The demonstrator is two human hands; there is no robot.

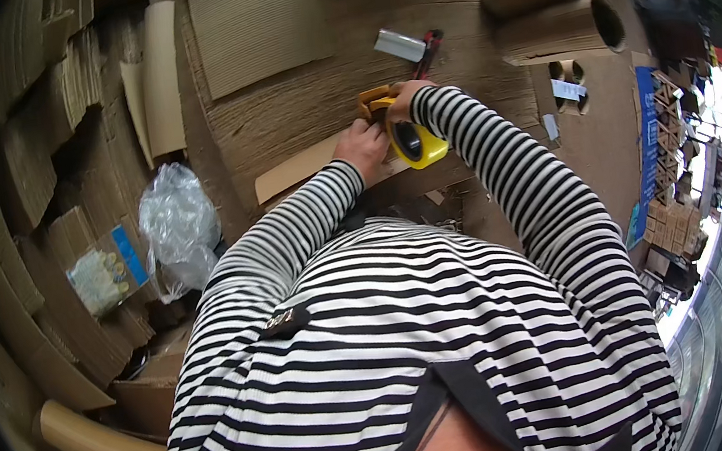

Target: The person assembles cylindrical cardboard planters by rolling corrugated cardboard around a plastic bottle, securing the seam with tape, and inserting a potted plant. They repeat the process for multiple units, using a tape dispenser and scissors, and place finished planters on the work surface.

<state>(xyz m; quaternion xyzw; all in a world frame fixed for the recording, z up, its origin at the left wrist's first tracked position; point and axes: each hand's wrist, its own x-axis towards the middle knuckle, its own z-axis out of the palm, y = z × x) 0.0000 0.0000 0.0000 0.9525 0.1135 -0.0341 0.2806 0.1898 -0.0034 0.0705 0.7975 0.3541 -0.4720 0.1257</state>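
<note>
Striped black-and-white fabric of the person's shirt [412,337] filled the lower half of the head view, with both sleeved forearms running upward from it to the work surface. At the end of the left forearm, the left hand [361,146] lay palm down with curled fingers, pressing on a flat strip of plain cardboard [299,170] that sat on the corrugated sheets covering the table [291,107]. Just beside it, the right hand [404,99] was closed around the orange handle end of a yellow tape dispenser [411,132], whose black hub faced the camera. The dispenser rested at the near end of the cardboard strip, between the two hands and touching both. Beyond the hands, near the far side of the table, lay a small grey metal blade piece [398,45] beside a red-and-black handled tool [428,52]. Two rolls of corrugated cardboard [555,4] lay on their sides at the upper right. To the left, a crumpled clear plastic bag [178,222] sat among stacked cardboard sheets [35,177], and a brown cardboard tube [98,443] lay at the lower left.
</note>
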